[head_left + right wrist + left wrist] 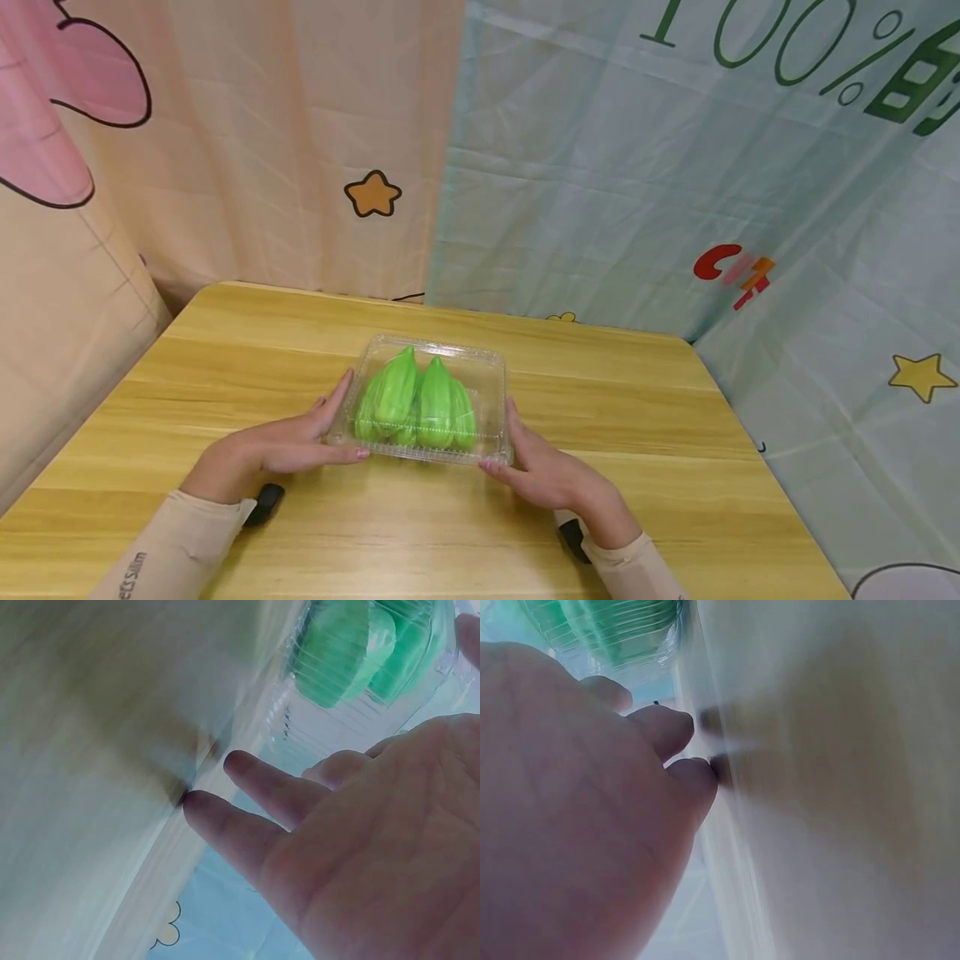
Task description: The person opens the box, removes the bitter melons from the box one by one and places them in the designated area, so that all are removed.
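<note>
A clear plastic clamshell box (pixel 491 400) holds several green, ridged, pointed fruits (pixel 435 404) that look like star fruit. It is over the middle of the wooden table, its lid down. At its left end my left hand (pixel 288 442) grips it, the thumb along the front lower edge and the fingers up the side. My right hand (pixel 551 471) grips the right end, thumb at the front corner, fingers along the side. In both wrist views the lower fingertips are right at the tabletop. The box's underside is hidden in the head view.
The wooden table (pixel 645 417) extends around the box on all sides. Behind it hang a peach curtain (pixel 300 142) and a pale blue curtain (pixel 570 183) with printed stars and lettering. A black wrist strap (pixel 265 505) shows under the left sleeve.
</note>
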Available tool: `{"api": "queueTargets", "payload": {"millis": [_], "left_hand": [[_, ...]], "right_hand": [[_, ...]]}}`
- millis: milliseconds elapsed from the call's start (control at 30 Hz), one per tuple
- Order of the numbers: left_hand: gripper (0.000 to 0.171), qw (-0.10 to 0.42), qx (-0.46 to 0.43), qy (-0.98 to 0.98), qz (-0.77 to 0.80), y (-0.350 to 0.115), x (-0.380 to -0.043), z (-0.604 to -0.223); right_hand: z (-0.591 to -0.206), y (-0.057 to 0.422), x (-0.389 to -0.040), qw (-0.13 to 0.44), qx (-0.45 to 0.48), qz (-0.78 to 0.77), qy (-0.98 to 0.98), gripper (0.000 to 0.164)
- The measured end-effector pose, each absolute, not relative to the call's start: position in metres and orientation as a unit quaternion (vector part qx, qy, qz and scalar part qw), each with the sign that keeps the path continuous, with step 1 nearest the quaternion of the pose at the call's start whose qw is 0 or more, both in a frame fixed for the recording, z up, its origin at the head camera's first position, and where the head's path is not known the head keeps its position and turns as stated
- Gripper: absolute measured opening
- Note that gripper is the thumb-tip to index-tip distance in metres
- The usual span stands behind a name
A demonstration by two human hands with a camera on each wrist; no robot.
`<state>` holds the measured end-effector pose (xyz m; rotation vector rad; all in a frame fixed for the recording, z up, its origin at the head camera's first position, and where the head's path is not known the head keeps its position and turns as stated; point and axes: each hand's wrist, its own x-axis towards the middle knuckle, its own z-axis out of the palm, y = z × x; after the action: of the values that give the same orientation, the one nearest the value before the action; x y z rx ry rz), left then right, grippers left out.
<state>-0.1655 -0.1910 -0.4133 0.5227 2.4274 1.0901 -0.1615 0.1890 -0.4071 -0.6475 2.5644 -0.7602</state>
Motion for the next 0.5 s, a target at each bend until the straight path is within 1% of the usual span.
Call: {"api": "queueTargets", "payload": {"millis": [300, 500], "left_hand": [[0.118, 0.204, 0.192, 0.879, 0.386, -0.1909, -0.165, -0.4119], [0.118, 0.2, 0.196, 0.879, 0.386, -0.1911, -0.1648, -0.4126]], "right_hand": [[-0.4064, 0.1881, -0.1621, 0.184, -0.232, -0.272, 0.916, 0.104], [-0.4044, 0.1874, -0.1612, 0.185, -0.237, -0.269, 0.915, 0.101]]}}
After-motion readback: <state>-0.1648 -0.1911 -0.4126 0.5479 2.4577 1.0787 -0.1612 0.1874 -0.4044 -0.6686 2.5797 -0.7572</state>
